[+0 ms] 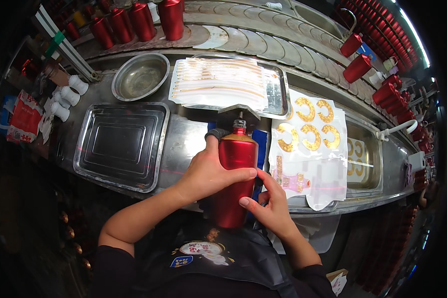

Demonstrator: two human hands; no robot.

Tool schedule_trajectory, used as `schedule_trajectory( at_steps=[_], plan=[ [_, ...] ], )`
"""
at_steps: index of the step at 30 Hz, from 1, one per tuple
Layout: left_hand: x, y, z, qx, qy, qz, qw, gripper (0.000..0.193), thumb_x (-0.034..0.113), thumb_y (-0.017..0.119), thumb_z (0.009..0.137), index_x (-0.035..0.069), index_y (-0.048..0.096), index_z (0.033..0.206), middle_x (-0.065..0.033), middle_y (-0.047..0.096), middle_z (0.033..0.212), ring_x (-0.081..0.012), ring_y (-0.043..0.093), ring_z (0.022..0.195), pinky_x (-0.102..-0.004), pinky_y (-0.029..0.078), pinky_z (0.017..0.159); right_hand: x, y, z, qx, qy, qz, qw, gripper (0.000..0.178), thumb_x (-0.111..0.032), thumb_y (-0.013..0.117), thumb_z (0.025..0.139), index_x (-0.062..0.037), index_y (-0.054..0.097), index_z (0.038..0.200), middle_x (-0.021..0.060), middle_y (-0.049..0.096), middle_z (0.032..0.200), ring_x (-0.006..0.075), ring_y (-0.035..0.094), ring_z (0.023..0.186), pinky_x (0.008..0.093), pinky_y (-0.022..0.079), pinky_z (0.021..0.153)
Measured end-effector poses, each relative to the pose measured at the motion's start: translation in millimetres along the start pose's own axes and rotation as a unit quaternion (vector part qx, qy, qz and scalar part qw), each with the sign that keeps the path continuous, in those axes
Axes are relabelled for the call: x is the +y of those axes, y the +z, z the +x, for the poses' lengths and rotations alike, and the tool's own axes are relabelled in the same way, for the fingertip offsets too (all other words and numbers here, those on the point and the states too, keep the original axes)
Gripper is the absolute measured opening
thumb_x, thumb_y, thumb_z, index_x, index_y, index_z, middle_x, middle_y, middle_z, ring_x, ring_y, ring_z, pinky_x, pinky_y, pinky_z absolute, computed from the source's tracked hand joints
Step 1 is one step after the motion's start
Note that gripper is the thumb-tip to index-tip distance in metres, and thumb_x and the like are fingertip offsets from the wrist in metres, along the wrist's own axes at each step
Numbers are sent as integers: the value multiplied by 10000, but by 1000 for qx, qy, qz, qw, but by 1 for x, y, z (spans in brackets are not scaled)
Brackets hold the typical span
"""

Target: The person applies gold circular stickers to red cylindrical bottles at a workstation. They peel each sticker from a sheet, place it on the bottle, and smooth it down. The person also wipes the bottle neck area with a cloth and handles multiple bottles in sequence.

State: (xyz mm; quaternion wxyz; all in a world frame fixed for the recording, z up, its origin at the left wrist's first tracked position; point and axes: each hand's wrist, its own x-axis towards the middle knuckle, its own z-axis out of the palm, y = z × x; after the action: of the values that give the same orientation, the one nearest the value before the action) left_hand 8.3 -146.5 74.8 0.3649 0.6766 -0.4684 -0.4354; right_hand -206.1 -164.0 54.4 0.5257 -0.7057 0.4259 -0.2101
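Note:
A shiny red metal bottle (237, 154) with a gold shoulder leans in front of me, its neck pointing away and its base close to my apron. My left hand (211, 171) grips its left side, thumb laid across the front and a dark cover on one finger. On the lower right side, my right hand (270, 206) presses with thumb and fingers. The bottle's neck meets a small metal bracket (239, 110); whether it rests in it I cannot tell. Beside my right hand lie white sheets with gold C-shaped decals (311, 137) and a pinkish printed decal (297, 183).
Left on the steel bench are a flat metal tray (121, 144), a round basin (140, 77) and white cups (69, 94). Behind the bottle, a tray holds gold-striped sheets (218, 82). A water-filled sink (365, 164) with tap is right. Red bottles (171, 20) stand on the slatted conveyor.

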Motion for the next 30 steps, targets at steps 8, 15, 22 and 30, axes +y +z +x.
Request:
schedule_trajectory(
  at_steps=[8,15,22,30],
  plan=[
    [18,2,16,13,-47,121,991,938,599,823,715,-120,423,1167,-323,632,1109,-410,674,1058,-419,533,910,5,-8,22,-36,27,4,999,790,-414,785,829,-29,490,1453,100,579,1056,134,493,700,278,428,619],
    [-5,-14,8,90,-17,13,996,900,577,816,770,-98,425,1218,-288,628,1115,-328,689,956,-377,551,842,7,-18,24,-33,34,50,998,735,-322,779,859,-28,488,1466,62,569,1057,85,480,678,246,425,618],
    [-39,-120,122,334,66,117,933,422,252,787,802,-48,546,974,-158,673,882,-274,664,726,-412,528,685,-3,-41,39,74,54,94,991,535,-113,712,905,-22,553,1407,84,646,1147,16,527,626,165,426,573],
    [-48,-145,209,281,-48,292,913,602,381,770,769,-52,557,1127,-270,695,1095,-414,670,1060,-483,534,895,-11,-44,48,74,68,113,989,502,-41,661,917,-10,541,1404,30,632,987,16,530,627,166,417,559]
  ],
)
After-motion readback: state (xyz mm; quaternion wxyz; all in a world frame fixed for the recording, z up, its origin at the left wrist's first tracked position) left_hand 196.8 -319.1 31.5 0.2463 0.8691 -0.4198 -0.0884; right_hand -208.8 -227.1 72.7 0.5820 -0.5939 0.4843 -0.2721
